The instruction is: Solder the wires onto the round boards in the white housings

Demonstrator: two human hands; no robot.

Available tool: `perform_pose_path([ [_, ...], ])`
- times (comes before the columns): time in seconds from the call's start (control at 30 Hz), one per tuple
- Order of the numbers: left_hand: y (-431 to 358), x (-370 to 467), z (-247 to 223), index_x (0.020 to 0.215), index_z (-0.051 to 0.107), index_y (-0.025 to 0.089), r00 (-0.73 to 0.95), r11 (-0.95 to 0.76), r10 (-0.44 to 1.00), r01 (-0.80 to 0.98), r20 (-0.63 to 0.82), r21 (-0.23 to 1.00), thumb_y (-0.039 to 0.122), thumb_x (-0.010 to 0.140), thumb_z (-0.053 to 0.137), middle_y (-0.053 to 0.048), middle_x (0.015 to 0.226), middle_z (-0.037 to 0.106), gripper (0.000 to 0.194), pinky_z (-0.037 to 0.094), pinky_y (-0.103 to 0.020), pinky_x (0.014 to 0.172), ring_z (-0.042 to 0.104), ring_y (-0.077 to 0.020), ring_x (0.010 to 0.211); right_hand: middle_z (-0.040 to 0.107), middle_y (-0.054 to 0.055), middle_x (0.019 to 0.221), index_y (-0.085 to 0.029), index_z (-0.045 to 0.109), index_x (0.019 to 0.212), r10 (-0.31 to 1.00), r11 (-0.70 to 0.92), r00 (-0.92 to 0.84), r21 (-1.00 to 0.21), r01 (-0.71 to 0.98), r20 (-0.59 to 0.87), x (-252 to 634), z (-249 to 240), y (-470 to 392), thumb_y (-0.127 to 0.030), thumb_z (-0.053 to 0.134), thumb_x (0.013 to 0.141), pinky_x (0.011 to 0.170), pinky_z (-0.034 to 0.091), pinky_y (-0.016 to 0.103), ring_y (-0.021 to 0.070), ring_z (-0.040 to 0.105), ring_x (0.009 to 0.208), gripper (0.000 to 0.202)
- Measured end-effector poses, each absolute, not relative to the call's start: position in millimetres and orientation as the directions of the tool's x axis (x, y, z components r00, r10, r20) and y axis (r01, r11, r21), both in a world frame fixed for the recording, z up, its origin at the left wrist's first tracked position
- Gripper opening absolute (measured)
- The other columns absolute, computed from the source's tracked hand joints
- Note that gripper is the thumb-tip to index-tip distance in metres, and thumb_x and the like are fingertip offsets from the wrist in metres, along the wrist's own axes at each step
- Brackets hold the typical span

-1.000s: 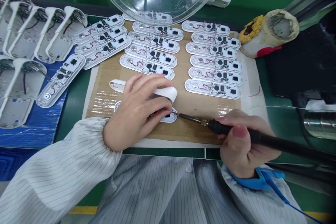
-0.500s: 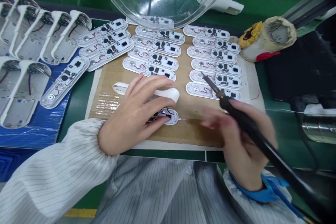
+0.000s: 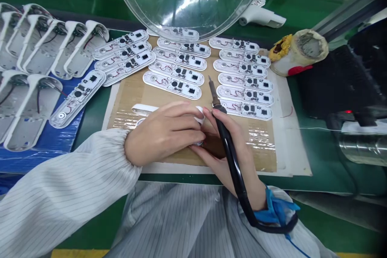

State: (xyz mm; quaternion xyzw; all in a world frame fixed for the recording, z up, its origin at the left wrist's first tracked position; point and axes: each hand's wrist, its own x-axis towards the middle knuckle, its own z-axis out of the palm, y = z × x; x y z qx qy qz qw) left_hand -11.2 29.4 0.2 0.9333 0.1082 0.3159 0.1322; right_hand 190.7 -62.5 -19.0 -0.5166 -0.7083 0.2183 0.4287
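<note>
My left hand [image 3: 166, 131] is wrapped over a white plastic housing [image 3: 144, 109] on the cardboard, its fingers hiding most of it and the circuit board below. My right hand [image 3: 238, 153] holds a black soldering iron [image 3: 231, 151], tip pointing up and away. The right fingertips and thumb meet the housing's right end, close to my left fingers. Behind my hands, white strips with circuit boards lie in a middle column [image 3: 173, 84] and a right column [image 3: 244, 96].
Open white housings [image 3: 27, 117] with wires stand on a blue sheet at left. A clear round lens [image 3: 193, 4] hangs overhead. At back right are a holder with yellow sponge [image 3: 281, 48] and a black box [image 3: 326, 80]. A metal tin [image 3: 363, 147] stands at right.
My right hand has moved left to the housing, bringing the iron with it. My left fingers have closed further over the housing. The view has shifted slightly.
</note>
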Motion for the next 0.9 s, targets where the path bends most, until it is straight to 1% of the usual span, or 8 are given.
perform_pose_path([
  [0.33,23,-22,-12,0.103,0.071,0.020,0.780,-0.944,0.314,0.199,0.541,0.262,0.017,0.108,0.055,-0.003,0.102,0.076,0.017,0.047,-0.043,0.122,0.066,-0.0230,0.126,0.058,0.003,0.158,-0.038,0.041,0.160,0.951,0.288,-0.078,-0.770,0.569,0.298,192,-25,-65,-0.018,0.087,0.088,0.105,0.066,0.038,0.0291,0.060,0.145,0.087],
  [0.4,17,-24,-14,0.100,0.072,0.021,0.752,-0.923,0.377,0.253,0.541,0.291,0.016,0.105,0.062,-0.004,0.110,0.073,0.012,0.044,-0.045,0.125,0.062,-0.0237,0.130,0.060,0.002,0.157,-0.038,0.040,0.161,0.948,0.307,-0.100,-0.795,0.523,0.301,192,-25,-64,-0.018,0.086,0.088,0.103,0.067,0.037,0.0275,0.068,0.135,0.088],
  [0.5,7,-25,-10,0.096,0.075,0.024,0.691,-0.846,0.529,0.386,0.492,0.368,0.018,0.101,0.067,-0.008,0.134,0.064,0.011,0.033,-0.060,0.130,0.053,-0.0296,0.141,0.068,0.002,0.149,-0.038,0.044,0.159,0.941,0.333,-0.075,-0.855,0.397,0.331,195,-21,-65,-0.020,0.087,0.088,0.104,0.067,0.039,0.0253,0.077,0.118,0.085],
  [0.57,2,-24,-5,0.096,0.076,0.025,0.684,-0.799,0.594,0.444,0.423,0.405,0.019,0.102,0.065,-0.010,0.146,0.056,0.014,0.026,-0.070,0.129,0.045,-0.0342,0.148,0.077,0.001,0.130,-0.036,0.059,0.149,0.917,0.338,0.076,-0.863,0.377,0.392,203,-16,-66,-0.024,0.081,0.094,0.096,0.069,0.039,0.0233,0.081,0.102,0.060],
  [0.67,0,-21,2,0.097,0.075,0.024,0.699,-0.751,0.640,0.480,0.320,0.453,0.021,0.105,0.059,-0.012,0.149,0.055,0.018,0.020,-0.074,0.128,0.039,-0.0354,0.154,0.079,0.001,0.114,-0.033,0.077,0.127,0.798,0.337,0.335,-0.832,0.441,0.501,220,-11,-68,-0.033,0.072,0.102,0.068,0.067,0.033,0.0158,0.077,0.071,0.025],
  [0.73,0,-19,5,0.094,0.073,0.023,0.703,-0.728,0.656,0.494,0.274,0.476,0.022,0.105,0.059,-0.011,0.149,0.055,0.017,0.015,-0.075,0.129,0.037,-0.0350,0.156,0.078,0.002,0.115,-0.032,0.081,0.119,0.718,0.317,0.451,-0.826,0.467,0.531,230,-10,-69,-0.039,0.077,0.098,0.060,0.060,0.030,0.0137,0.071,0.069,0.022],
  [0.8,1,-17,6,0.091,0.071,0.023,0.704,-0.710,0.667,0.502,0.243,0.494,0.023,0.104,0.061,-0.010,0.151,0.055,0.016,0.010,-0.076,0.129,0.035,-0.0348,0.157,0.079,0.002,0.099,-0.028,0.084,0.107,0.671,0.338,0.510,-0.835,0.435,0.538,236,-13,-70,-0.042,0.080,0.095,0.050,0.050,0.028,0.0130,0.066,0.064,0.019],
  [0.9,-1,-15,7,0.090,0.071,0.023,0.695,-0.693,0.682,0.514,0.228,0.505,0.023,0.103,0.062,-0.008,0.152,0.055,0.016,0.006,-0.077,0.129,0.033,-0.0347,0.158,0.071,0.001,0.070,-0.023,0.083,0.090,0.712,0.456,0.408,-0.818,0.349,0.571,235,-16,-71,-0.038,0.071,0.100,0.039,0.035,0.029,0.0122,0.054,0.048,0.022],
])
